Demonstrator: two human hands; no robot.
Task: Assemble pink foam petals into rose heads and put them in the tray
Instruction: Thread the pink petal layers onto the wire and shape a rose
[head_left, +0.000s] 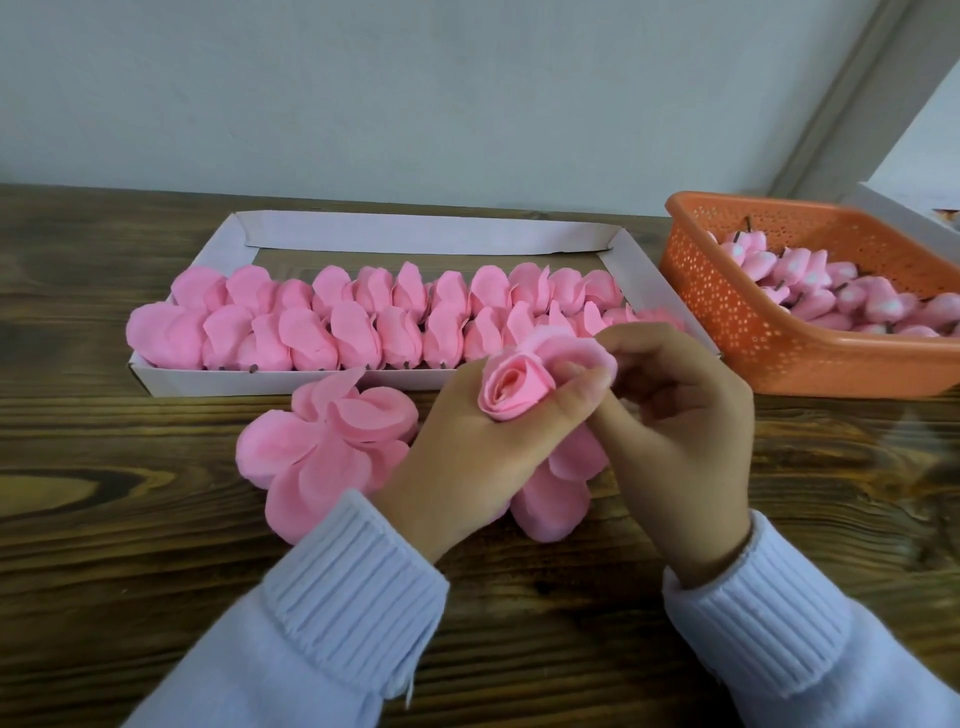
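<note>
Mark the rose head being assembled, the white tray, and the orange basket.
rose head (511, 388): head view, centre of the rolled bud.
white tray (234, 383): head view, near outer wall.
orange basket (737, 306): head view, perforated left wall.

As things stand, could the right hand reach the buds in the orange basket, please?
Probably yes: the buds lie in the open orange basket just right of the right hand, nothing between. But that hand pinches a rose petal; release first.
</note>
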